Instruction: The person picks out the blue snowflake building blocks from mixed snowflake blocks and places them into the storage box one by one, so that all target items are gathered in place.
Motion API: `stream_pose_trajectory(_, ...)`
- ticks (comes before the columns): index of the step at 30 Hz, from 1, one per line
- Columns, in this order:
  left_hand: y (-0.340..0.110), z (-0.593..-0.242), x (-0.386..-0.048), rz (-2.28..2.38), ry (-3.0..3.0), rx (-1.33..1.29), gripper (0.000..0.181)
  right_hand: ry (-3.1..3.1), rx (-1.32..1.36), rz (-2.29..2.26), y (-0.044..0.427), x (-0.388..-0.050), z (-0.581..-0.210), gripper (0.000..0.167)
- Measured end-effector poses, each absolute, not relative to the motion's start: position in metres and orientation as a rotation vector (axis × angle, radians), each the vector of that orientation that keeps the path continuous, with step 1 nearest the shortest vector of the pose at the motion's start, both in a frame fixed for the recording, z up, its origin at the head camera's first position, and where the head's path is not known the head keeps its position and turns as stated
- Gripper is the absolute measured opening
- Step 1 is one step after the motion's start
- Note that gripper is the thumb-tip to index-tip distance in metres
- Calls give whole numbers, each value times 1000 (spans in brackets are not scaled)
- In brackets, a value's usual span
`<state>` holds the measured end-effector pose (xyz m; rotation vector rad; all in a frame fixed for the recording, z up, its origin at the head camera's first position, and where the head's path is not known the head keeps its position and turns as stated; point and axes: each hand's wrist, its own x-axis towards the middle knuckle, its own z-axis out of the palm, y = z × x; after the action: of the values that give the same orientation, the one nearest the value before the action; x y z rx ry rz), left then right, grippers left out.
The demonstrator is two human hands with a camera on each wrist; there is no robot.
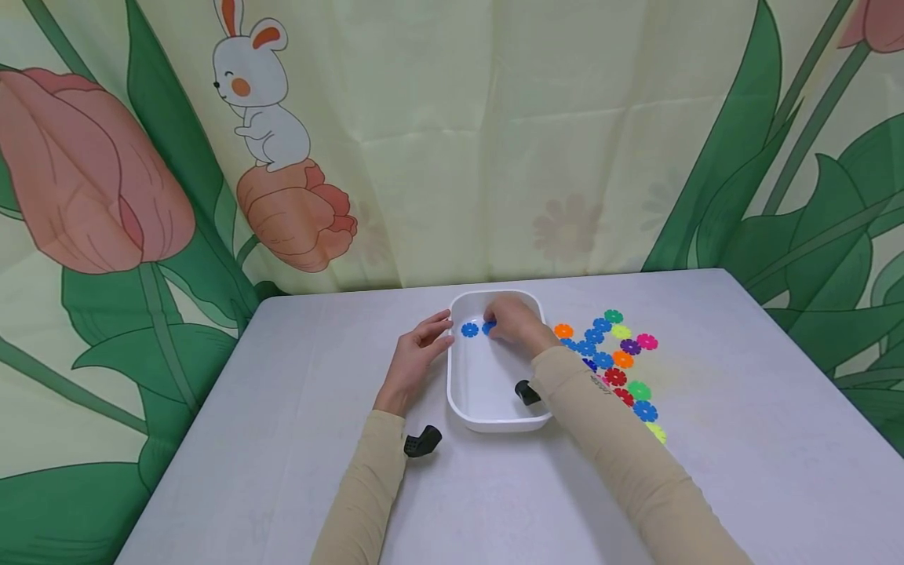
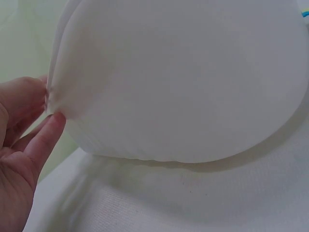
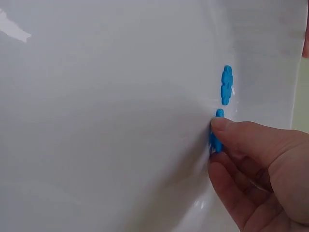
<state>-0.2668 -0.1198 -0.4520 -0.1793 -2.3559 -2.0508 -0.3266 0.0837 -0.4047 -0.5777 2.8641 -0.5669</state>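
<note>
A white plastic tray (image 1: 487,410) stands on the table, its long side pointing away from me. My left hand (image 1: 417,357) is at its left side, holding the rim between thumb and fingers; the left wrist view shows the fingertips against the wall. Inside the tray, near the far end, my right hand (image 1: 517,323) pinches a blue flower-shaped plastic disc (image 3: 216,140) between thumb and finger, low over the tray floor. A second blue disc (image 3: 227,86) lies just beside it, to its left in the head view (image 1: 469,329). The fingers partly hide the pinched disc.
Right of the tray, many loose flower-shaped discs (image 1: 616,377) in blue, red, green, orange, yellow, purple and pink lie spread on the white table (image 1: 304,439). My right forearm covers some of them. A printed curtain (image 1: 438,157) hangs behind the table.
</note>
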Motion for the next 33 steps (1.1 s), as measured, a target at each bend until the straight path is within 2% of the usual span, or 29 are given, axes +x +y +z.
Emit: stream_pose_trajectory(33, -121, -451, -266, -2044, -2374, -178, 35, 2868, -593, -647, 84, -327, -407, 28)
